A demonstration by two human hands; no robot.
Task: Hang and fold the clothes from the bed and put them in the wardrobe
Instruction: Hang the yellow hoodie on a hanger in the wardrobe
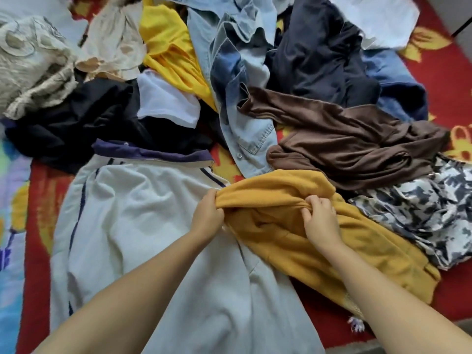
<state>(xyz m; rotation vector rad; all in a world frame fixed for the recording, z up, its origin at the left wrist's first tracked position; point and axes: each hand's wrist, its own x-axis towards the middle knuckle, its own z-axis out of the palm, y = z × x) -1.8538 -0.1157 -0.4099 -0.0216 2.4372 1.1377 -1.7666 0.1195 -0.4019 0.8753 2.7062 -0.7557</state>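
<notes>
Hemmed by piled clothes from nine to three o'clock, left hand (208, 215) and right hand (320, 221) each clench the bunched mustard sweater's (319, 254) upper edge above a white shirt (143, 226).

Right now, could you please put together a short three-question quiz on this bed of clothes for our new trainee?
1. True or false: both hands grip the mustard garment.
2. Which garment lies directly beyond the mustard one? A) brown top B) white towel C) cream lace piece
3. Fill in: the left hand bunches the mustard fabric over the edge of the white shirt, which has a ______ collar.

Key:
1. True; the left hand and the right hand each pinch a fold of it.
2. A, the brown top.
3. Navy.
</notes>
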